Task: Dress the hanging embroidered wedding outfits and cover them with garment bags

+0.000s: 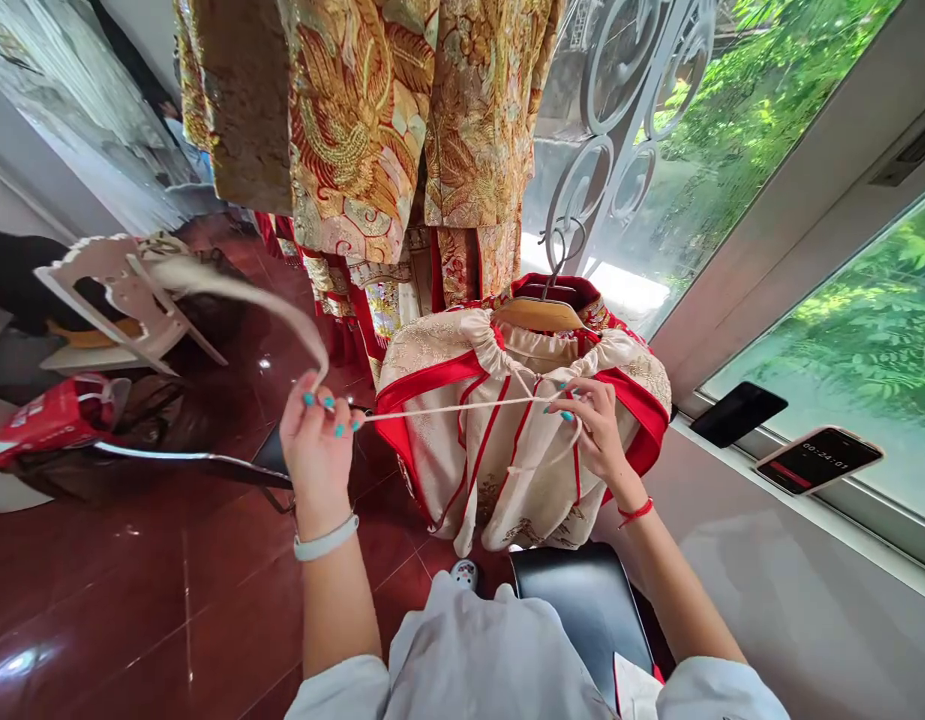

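Observation:
A cream cape with red trim [499, 470] hangs on a wooden hanger [541, 315], its neckline gathered. From the neckline comes a pale drawstring [447, 408], stretched taut between my two hands. My left hand [319, 440], to the left of the cape, is closed around the string, and a blurred loose length swings up and away to the left. At the cape's front, just below the collar, my right hand [591, 425] pinches the string near the neck. Another stretch of string droops beneath those fingers.
Gold embroidered garments [364, 130] hang behind the cape. Two phones, one dark [739, 413] and one showing a timer [818, 460], lie on the windowsill at right. A black stool [582, 600] stands below. At left are a white chair [124, 290] and a red bag [53, 415].

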{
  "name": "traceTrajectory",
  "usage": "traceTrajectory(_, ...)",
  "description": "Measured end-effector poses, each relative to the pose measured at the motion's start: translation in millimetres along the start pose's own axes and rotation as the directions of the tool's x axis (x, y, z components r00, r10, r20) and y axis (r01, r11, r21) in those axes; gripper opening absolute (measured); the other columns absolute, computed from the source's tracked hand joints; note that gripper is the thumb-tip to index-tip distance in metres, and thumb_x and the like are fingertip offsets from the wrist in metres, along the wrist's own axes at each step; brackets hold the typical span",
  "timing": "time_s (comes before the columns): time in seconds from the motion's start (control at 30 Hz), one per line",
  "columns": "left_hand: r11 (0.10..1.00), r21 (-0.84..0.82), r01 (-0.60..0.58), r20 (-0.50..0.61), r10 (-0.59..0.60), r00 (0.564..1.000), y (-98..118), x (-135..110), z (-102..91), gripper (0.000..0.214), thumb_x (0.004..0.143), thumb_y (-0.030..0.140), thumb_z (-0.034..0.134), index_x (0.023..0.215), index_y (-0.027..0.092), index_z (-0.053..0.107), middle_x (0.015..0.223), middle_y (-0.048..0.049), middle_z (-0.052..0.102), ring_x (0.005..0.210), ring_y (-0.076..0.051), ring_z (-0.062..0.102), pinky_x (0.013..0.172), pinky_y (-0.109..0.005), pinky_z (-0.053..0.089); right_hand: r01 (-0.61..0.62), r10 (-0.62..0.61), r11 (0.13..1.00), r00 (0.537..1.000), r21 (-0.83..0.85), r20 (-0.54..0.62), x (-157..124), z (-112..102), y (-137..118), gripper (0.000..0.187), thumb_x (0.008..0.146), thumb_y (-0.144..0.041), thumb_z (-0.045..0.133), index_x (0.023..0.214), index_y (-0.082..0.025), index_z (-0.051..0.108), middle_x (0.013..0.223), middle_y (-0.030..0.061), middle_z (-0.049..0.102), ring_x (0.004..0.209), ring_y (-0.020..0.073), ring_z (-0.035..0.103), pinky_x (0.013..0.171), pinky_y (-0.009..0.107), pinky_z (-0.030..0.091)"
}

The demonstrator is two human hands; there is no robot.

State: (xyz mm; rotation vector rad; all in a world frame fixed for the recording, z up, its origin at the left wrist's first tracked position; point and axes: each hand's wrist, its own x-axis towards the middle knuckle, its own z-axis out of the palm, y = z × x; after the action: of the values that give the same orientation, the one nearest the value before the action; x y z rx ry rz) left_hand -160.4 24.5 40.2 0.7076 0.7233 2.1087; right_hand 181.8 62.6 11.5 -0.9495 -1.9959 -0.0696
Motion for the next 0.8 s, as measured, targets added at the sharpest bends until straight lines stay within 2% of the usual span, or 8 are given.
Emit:
traceTrajectory(0.1, 0.996, 0.061, 0.070, -0.141, -0.061, 0.988, -6.6, -1.8, -18.0, 0.016, 0.077, 0.010, 0.072, 0.090, 0.020, 0.070, 0.070, 0.0066, 0.057, 0.046, -0.003, 0.040, 0.051, -0.019, 0.046, 0.000, -0.010, 0.989, 0.998, -0.146, -0.068, 5.1, -3.2, 19.3, 0.029, 0.093, -0.015, 0.051, 0.091, -0.028, 0.076, 0.104, 0.0093, 0.056, 0.097, 0.0257, 0.052, 0.082, 0.042, 0.049)
traceTrajectory(0.2, 0.995, 0.032, -0.092, -0.215, 0.096, 0.972, 1.0, 4.9, -19.5, 0.021, 0.080, 0.006, 0.067, 0.094, 0.021, 0.069, 0.071, 0.0078, 0.057, 0.046, -0.003, 0.041, 0.055, -0.020, 0.049, -0.055, 0.025, 0.985, 0.983, -0.162, -0.183, 21.1, -14.7, 31.5, 0.032, 0.092, -0.013, 0.048, 0.091, -0.028, 0.077, 0.092, 0.0076, 0.055, 0.088, 0.0242, 0.054, 0.076, 0.038, 0.048)
traceTrajectory(0.3, 0.989, 0.052, -0.137, -0.219, 0.145, 0.965, 4.2, 10.4, -25.5, 0.021, 0.082, 0.009, 0.067, 0.099, 0.021, 0.067, 0.070, 0.0077, 0.058, 0.051, -0.005, 0.049, 0.061, -0.023, 0.053, -0.119, 0.113, 0.991, 0.988, -0.056, -0.106, 27.0, -22.3, 33.4, 0.036, 0.091, -0.011, 0.042, 0.093, -0.025, 0.075, 0.085, 0.0062, 0.062, 0.080, 0.0220, 0.059, 0.074, 0.036, 0.049)
traceTrajectory(0.4, 0.947, 0.257, 0.193, -0.210, -0.140, 0.968, -13.4, -1.3, -48.8, 0.025, 0.073, 0.020, 0.078, 0.093, 0.019, 0.063, 0.069, 0.0063, 0.062, 0.057, -0.010, 0.060, 0.068, -0.029, 0.057, -0.193, 0.191, 0.977, 0.981, 0.086, 0.040, 15.2, -19.6, 31.7, 0.034, 0.089, -0.015, 0.043, 0.097, -0.023, 0.075, 0.092, 0.0072, 0.072, 0.085, 0.0222, 0.066, 0.077, 0.037, 0.053)
traceTrajectory(0.53, 0.489, 0.678, 0.549, -0.183, -0.611, 0.770, -40.9, -36.7, -70.6, 0.035, 0.063, 0.033, 0.082, 0.086, 0.017, 0.062, 0.073, -0.0027, 0.070, 0.068, -0.021, 0.069, 0.071, -0.036, 0.055, -0.343, 0.322, 0.894, 0.939, 0.289, 0.118, -0.8, -13.7, 25.3, 0.033, 0.085, -0.019, 0.048, 0.101, -0.022, 0.076, 0.109, 0.0091, 0.074, 0.104, 0.0239, 0.067, 0.088, 0.039, 0.054)
traceTrajectory(0.6, 0.371, 0.815, 0.444, -0.088, -0.679, 0.729, -46.3, -50.5, -53.5, 0.031, 0.072, 0.041, 0.074, 0.089, 0.016, 0.065, 0.077, -0.0073, 0.071, 0.072, -0.024, 0.070, 0.071, -0.037, 0.054, -0.405, 0.384, 0.810, 0.913, 0.425, 0.137, -0.3, -12.7, 17.9, 0.026, 0.085, -0.022, 0.051, 0.095, -0.022, 0.075, 0.105, 0.0085, 0.072, 0.102, 0.0230, 0.067, 0.087, 0.038, 0.054)
traceTrajectory(0.73, 0.604, 0.797, -0.023, 0.349, -0.429, 0.833, -61.2, -56.4, 33.8, 0.032, 0.090, 0.038, 0.055, 0.114, 0.019, 0.062, 0.110, -0.0117, 0.070, 0.104, -0.025, 0.067, 0.090, -0.039, 0.052, -0.537, 0.544, 0.522, 0.808, 0.662, 0.226, 10.4, -10.3, 0.1, 0.017, 0.086, -0.034, 0.059, 0.084, -0.021, 0.068, 0.069, -0.0003, 0.056, 0.056, 0.0121, 0.048, 0.053, 0.026, 0.043)
traceTrajectory(0.8, 0.638, 0.741, -0.210, 0.486, -0.293, 0.824, -78.1, -52.9, 77.5, 0.034, 0.089, 0.030, 0.056, 0.121, 0.020, 0.058, 0.123, -0.0128, 0.064, 0.115, -0.025, 0.061, 0.099, -0.040, 0.048, -0.551, 0.581, 0.471, 0.782, 0.689, 0.228, 14.5, -8.7, -6.9, 0.018, 0.085, -0.038, 0.063, 0.086, -0.021, 0.065, 0.067, -0.0025, 0.050, 0.050, 0.0091, 0.034, 0.046, 0.023, 0.030)
